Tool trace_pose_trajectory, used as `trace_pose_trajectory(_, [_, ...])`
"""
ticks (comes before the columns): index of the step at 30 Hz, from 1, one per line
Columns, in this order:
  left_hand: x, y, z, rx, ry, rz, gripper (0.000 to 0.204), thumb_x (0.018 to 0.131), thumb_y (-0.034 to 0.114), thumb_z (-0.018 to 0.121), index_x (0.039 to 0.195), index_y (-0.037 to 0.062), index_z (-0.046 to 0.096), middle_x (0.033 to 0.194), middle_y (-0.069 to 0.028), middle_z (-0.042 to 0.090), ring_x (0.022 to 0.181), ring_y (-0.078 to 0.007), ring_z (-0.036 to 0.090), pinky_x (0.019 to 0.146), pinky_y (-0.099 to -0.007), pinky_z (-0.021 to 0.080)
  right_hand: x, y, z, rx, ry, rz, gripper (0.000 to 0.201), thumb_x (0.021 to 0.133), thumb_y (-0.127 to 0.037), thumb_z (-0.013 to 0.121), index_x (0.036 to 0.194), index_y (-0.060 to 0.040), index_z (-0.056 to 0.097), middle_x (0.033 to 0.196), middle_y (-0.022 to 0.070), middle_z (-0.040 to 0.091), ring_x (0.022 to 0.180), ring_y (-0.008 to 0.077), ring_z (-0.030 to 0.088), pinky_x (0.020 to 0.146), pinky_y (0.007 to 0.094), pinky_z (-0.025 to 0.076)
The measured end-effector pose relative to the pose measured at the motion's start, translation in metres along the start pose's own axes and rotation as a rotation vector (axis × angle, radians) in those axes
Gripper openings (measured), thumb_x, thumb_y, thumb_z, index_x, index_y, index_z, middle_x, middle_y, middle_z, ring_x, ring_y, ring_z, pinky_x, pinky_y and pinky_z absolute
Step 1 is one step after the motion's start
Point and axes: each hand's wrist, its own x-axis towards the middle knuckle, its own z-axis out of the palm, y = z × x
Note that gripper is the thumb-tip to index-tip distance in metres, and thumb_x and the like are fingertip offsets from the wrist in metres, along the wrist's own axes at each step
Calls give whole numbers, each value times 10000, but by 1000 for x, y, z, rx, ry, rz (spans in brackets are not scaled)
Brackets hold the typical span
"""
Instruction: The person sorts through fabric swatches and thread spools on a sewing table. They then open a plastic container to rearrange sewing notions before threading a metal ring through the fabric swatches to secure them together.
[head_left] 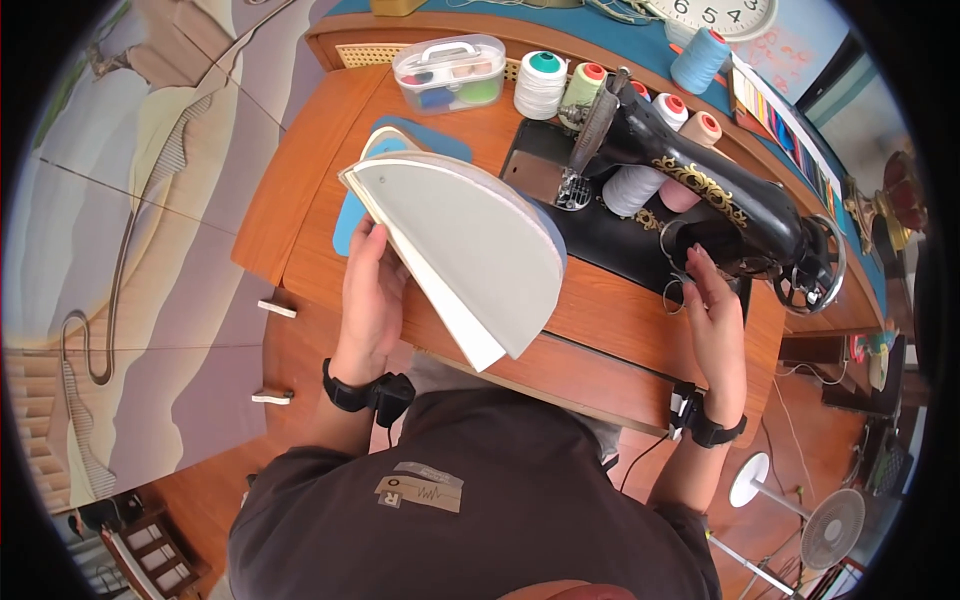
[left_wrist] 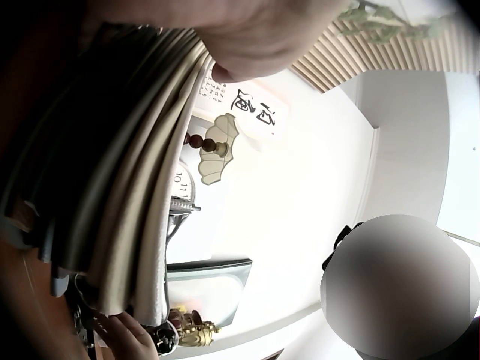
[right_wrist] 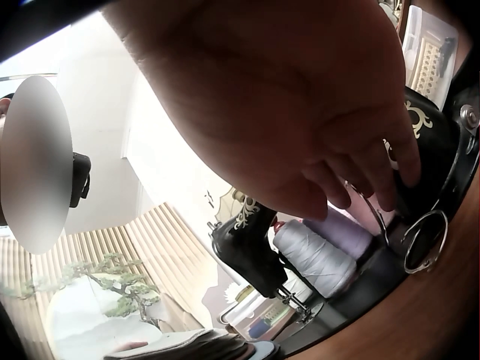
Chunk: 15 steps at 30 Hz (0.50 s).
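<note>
My left hand (head_left: 372,290) grips a stack of half-round fabric pieces (head_left: 460,245) by its near left edge, tilted up over the table. The top piece is pale grey, with white layers showing beneath. In the left wrist view the stack's layered edges (left_wrist: 150,247) hang below the hand (left_wrist: 247,30). My right hand (head_left: 715,325) hovers at the sewing machine's bed with its fingers extended. Its fingertips are right at the metal finger rings of a pair of scissors (right_wrist: 427,241); the blades are hidden.
A black sewing machine (head_left: 690,160) stands on the wooden table (head_left: 600,330), with thread cones (head_left: 541,85) behind it and under its arm. Blue pieces (head_left: 348,222) lie beneath the stack. A clear lidded box (head_left: 450,72) sits at the back left; a fan (head_left: 832,530) stands on the floor.
</note>
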Motion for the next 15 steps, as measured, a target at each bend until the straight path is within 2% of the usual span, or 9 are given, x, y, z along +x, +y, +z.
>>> trace_pose_trajectory(4, [1, 3, 0, 13, -15, 7, 751, 1039, 450, 531, 1571, 4, 245, 1450, -122, 500, 1298, -233, 519, 1105, -428, 403, -2, 2, 1, -8, -17, 31, 453, 980, -41, 596, 1427, 12, 546, 1530, 228, 499, 1373, 334, 543, 1027, 345, 503])
trace_pose_trajectory(7, [-2, 6, 3, -13, -5, -14, 752, 1038, 401, 559, 1575, -5, 223, 1444, -129, 502, 1283, -243, 535, 1089, -430, 427, -7, -19, 0, -2, -23, 111, 451, 969, -54, 616, 1413, 1, 558, 1556, 227, 466, 1404, 349, 508, 1088, 367, 459])
trace_pose_trajectory(10, [-3, 2, 1, -69, -9, -20, 755, 1036, 352, 578, 1581, -9, 199, 1445, -141, 498, 1278, -248, 540, 1082, -434, 441, -11, -20, -3, -142, -26, 56, 469, 955, -55, 631, 1416, -14, 555, 1569, 221, 453, 1426, 362, 478, 1145, 407, 401])
trace_pose_trajectory(15, [-8, -6, 6, -54, 24, -8, 801, 1029, 383, 607, 1583, -16, 188, 1445, -151, 498, 1283, -246, 539, 1083, -430, 438, -21, -39, -9, -42, -76, -26, 491, 941, -53, 644, 1422, -17, 549, 1550, 234, 472, 1442, 362, 461, 1177, 419, 356])
